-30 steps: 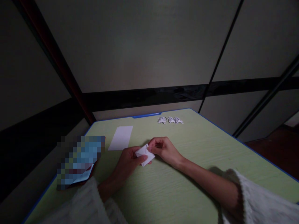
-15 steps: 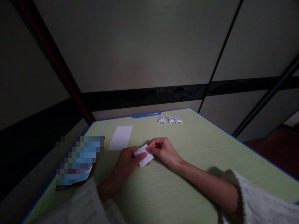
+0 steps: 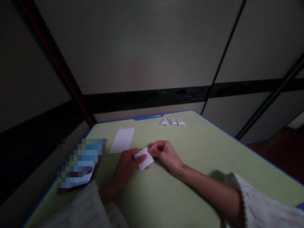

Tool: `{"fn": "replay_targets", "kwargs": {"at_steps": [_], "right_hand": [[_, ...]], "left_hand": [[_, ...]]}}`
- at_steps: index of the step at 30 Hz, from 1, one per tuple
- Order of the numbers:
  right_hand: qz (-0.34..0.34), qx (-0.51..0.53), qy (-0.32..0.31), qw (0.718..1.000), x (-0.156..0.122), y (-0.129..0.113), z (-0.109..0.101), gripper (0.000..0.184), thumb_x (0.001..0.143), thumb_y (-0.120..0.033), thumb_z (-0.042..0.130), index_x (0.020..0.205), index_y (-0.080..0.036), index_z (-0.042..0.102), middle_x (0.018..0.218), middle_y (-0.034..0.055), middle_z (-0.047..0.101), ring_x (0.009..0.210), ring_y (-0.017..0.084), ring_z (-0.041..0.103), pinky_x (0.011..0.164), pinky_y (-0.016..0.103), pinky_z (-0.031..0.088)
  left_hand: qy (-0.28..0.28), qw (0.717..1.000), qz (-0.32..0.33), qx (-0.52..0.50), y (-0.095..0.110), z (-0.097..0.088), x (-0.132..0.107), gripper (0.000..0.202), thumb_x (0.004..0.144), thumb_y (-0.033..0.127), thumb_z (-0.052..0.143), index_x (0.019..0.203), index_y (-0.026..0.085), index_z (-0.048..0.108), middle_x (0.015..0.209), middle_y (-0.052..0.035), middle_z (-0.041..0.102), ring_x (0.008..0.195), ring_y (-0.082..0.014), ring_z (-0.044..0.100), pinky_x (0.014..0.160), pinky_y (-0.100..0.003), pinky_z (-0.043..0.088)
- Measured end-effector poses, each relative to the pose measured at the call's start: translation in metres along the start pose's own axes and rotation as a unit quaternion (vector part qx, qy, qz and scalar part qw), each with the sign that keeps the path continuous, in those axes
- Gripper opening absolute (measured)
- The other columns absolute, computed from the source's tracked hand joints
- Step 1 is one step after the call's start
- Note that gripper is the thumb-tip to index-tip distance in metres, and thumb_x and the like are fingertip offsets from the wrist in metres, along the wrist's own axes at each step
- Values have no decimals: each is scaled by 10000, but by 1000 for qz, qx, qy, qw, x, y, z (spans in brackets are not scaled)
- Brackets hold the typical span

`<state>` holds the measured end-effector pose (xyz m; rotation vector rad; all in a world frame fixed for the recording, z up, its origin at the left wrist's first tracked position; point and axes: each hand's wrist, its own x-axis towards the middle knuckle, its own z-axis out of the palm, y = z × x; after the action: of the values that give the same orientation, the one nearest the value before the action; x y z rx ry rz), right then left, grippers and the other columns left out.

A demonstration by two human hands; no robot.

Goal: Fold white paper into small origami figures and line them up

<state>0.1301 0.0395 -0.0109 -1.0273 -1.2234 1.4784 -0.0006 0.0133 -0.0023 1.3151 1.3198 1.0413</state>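
Note:
A small folded white paper (image 3: 147,161) with crease lines is held above the middle of the table. My left hand (image 3: 129,162) grips its left side, thumb on top and fingers underneath. At the upper right edge, my right hand (image 3: 165,154) is closed, thumb and index finger pinching the paper's corner. The fingers partly hide the paper's edges. Beyond the hands, a flat sheet of white paper (image 3: 122,140) lies to the left. Three small folded paper figures (image 3: 164,122) sit near the table's far edge.
The pale green table (image 3: 201,148) has a blue rim and a blue strip (image 3: 149,117) at its far edge. On the left lies a flat device with a blurred screen (image 3: 83,164). Cabinet panels (image 3: 147,47) stand right behind the table.
The folded paper and both hands have shifted slightly left. A crease or flap edge on the paper's upper part shows less than before. Both hands keep their hold.

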Motion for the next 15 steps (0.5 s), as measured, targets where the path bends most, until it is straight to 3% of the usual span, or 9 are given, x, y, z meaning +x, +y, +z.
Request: {"fn": "replay_targets", "kwargs": {"at_steps": [7,15], "right_hand": [[-5,36,-57,998,4,-4,-5,146,609,-248,562,583,-126,485,504,-26,508,441,56,438,470,199,334],[-30,-111,-129,985,-1,-5,-4,148,661,-205,520,565,-146,424,413,-77,374,378,36,316,373,170,206]], "left_hand": [[-24,1000,3,-10,-8,-2,1,166,614,287,578,572,128,601,442,1,597,454,-140,532,461,-214,357],[-15,1000,16,16,-2,0,-1,162,610,269,563,559,117,586,408,-1,587,402,-113,483,415,-197,321]]}}
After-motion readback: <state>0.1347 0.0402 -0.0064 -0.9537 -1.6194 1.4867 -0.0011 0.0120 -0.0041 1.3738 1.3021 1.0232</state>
